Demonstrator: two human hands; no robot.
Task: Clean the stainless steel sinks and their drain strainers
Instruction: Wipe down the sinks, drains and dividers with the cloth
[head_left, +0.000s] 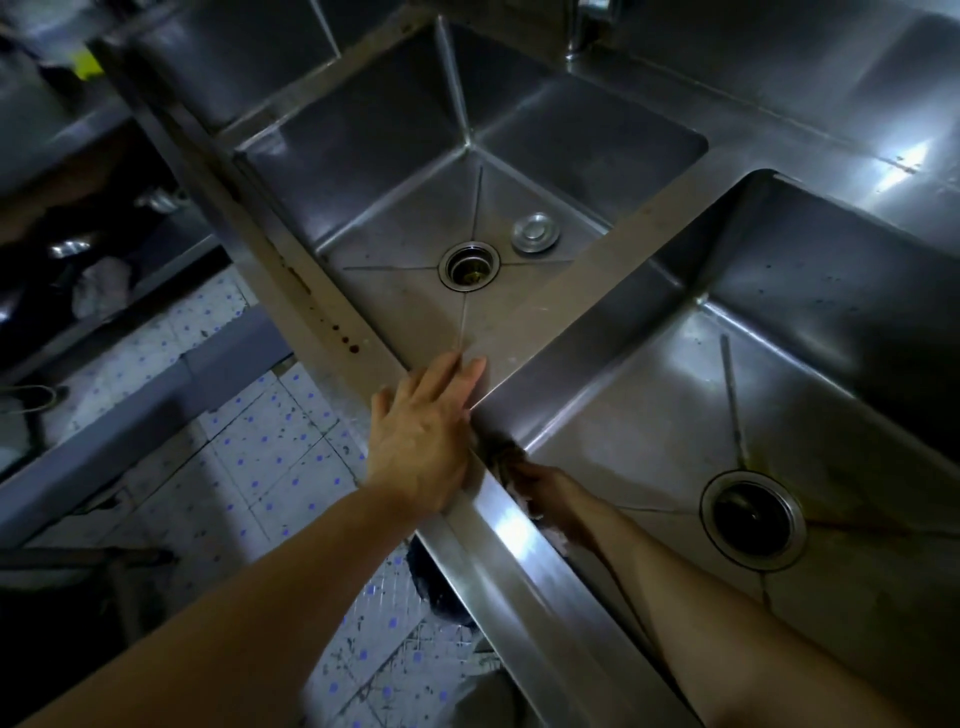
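Observation:
Two stainless steel sinks lie side by side. The left sink (395, 156) has an open drain (469, 266) with a round metal strainer lid (535, 233) lying beside it on the basin floor. The right sink (810, 291) has a dark drain (753, 518). My left hand (423, 441) rests flat with straight fingers on the front rim where the divider meets it. My right hand (545, 493) is inside the right sink at its near left corner, gripping a scrubbing pad (506, 460) against the wall; the rim hides part of it.
A faucet base (584, 31) stands at the back behind the left sink. Left of the sinks is a lower shelf (104, 249) with dishes and a cloth. A tiled floor (260, 457) shows below the front rim.

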